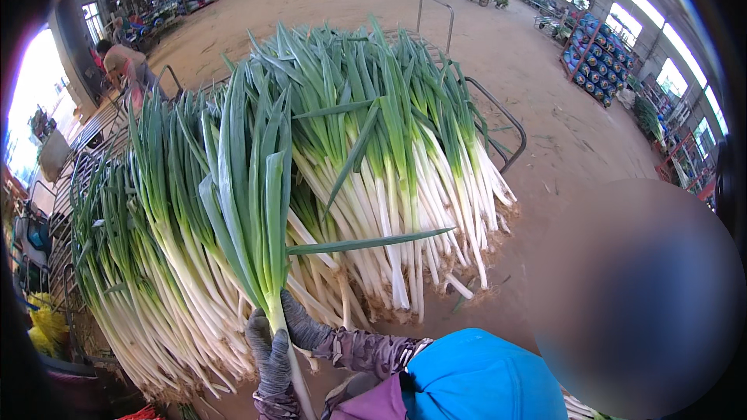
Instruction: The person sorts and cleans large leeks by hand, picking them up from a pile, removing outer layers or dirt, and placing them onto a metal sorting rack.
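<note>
A large green onion [270,260] stands almost upright in front of me, its broad leaves spreading upward and one long leaf jutting to the right. My left hand [268,354], in a grey glove, is closed around its pale stalk. My right hand [305,325], gloved the same way, is closed on the stalk from the right; its fingertips are partly hidden behind it. Just beyond my hands lies a wide heap of green onions [167,249], white root ends toward me and green tops away. Blue cloth [486,377] hides the upper end of the right forearm.
The heap rests on a metal rack with a curved rail [513,124] at its right. A person [128,66] bends at the far left. Stacked blue bundles [597,58] stand at the far right. A blurred round patch [638,295] covers the lower right.
</note>
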`<control>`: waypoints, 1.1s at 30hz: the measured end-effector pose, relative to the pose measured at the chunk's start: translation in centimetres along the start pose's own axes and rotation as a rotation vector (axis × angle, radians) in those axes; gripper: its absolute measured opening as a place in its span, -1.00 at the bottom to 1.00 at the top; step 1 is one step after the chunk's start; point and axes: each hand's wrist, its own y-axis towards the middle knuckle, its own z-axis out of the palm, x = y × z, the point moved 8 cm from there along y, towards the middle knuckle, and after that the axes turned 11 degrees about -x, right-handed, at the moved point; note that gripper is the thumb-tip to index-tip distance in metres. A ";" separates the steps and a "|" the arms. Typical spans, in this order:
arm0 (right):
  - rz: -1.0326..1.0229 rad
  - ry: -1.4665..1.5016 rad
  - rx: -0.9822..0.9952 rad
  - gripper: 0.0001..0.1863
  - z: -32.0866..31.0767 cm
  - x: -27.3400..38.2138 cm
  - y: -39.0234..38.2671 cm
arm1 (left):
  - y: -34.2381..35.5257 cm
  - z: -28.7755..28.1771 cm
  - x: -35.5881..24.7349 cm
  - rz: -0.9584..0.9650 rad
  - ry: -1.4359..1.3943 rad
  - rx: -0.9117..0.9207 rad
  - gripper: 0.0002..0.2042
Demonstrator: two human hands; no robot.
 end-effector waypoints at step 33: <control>0.712 0.229 0.739 -0.04 39.5 -17.0 -36.1 | -22.2 -45.6 -9.8 0.276 0.543 -0.662 -0.07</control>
